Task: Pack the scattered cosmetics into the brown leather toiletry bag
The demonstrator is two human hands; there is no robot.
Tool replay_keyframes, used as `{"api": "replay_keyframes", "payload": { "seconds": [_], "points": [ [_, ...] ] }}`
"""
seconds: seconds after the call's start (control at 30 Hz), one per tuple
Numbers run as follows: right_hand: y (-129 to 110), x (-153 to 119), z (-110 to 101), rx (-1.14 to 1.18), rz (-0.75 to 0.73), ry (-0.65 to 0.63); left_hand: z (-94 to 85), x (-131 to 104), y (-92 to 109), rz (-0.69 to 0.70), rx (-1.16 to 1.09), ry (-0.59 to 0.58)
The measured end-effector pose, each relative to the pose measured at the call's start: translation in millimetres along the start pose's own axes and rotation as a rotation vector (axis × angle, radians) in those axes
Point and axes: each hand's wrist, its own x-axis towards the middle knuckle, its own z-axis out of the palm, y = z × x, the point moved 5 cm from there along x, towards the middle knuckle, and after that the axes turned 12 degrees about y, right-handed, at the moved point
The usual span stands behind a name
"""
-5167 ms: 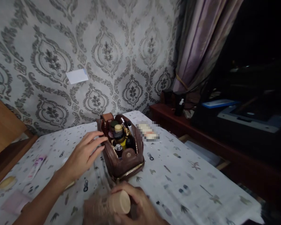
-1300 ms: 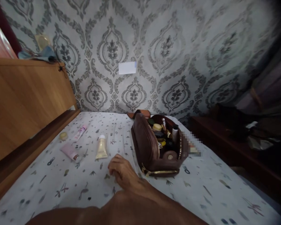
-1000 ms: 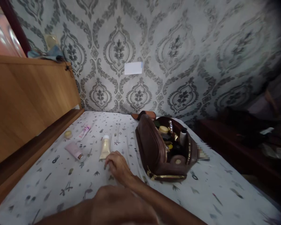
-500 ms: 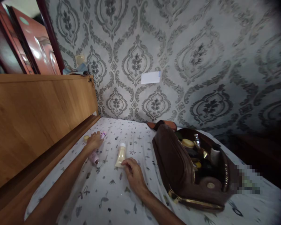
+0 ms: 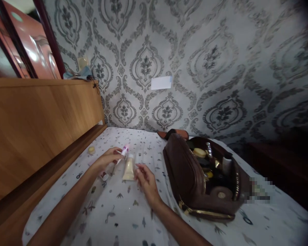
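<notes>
My left hand (image 5: pixel 109 159) has its thumb and fingers closed on a small white and pink tube (image 5: pixel 124 151), tilted with its pink end up. Just to the right of it is a cream-coloured squeeze tube (image 5: pixel 129 168) with a white cap end pointing away from me. My right hand (image 5: pixel 146 179) is at that tube's right edge, fingers loosely bent and apart; whether the fingertips touch it I cannot tell. Partly hidden below my left hand lies a pinkish bottle (image 5: pixel 104 176) on the patterned sheet (image 5: pixel 128 212).
A brown zippered bag (image 5: pixel 181 171) stands open on the right, holding several cosmetic items. Farther left on the sheet sits a small yellowish round item (image 5: pixel 91 149). A wooden board (image 5: pixel 46 130) borders the left side, and a patterned wall (image 5: pixel 146 92) rises behind.
My left hand has picked up the white and pink tube and brought it right, near the cream tube. My right hand has shifted slightly up along the cream tube's side. The view has turned a little.
</notes>
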Motion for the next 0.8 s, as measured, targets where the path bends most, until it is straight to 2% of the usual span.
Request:
{"api": "replay_keyframes", "payload": {
  "seconds": [0.07,0.13,0.2,0.27,0.5,0.67,0.8],
  "points": [
    [2.3,4.3,-1.7,0.176,0.122,0.051,24.8,-22.2,12.2,-0.041,-0.389,-0.188],
    [3.5,8.1,-2.9,0.318,0.205,0.08,47.0,-40.3,19.7,-0.126,-0.676,-0.326],
    [3.3,10.5,-3.4,0.376,0.251,0.077,62.8,-50.9,21.1,-0.177,-0.773,-0.373],
    [1.8,11.3,-4.2,0.378,0.265,0.073,70.9,-55.2,19.2,-0.18,-0.8,-0.375],
    [-1.9,11.1,-3.2,0.447,0.307,0.053,65.6,-58.3,8.2,-0.172,-0.817,-0.357],
    [0.2,17.0,-9.3,0.531,0.352,0.103,64.6,-59.7,5.0,-0.245,-0.888,-0.39],
    [3.1,19.7,-13.3,0.575,0.377,0.137,62.6,-58.0,4.1,-0.255,-0.925,-0.343]
  ]
}}
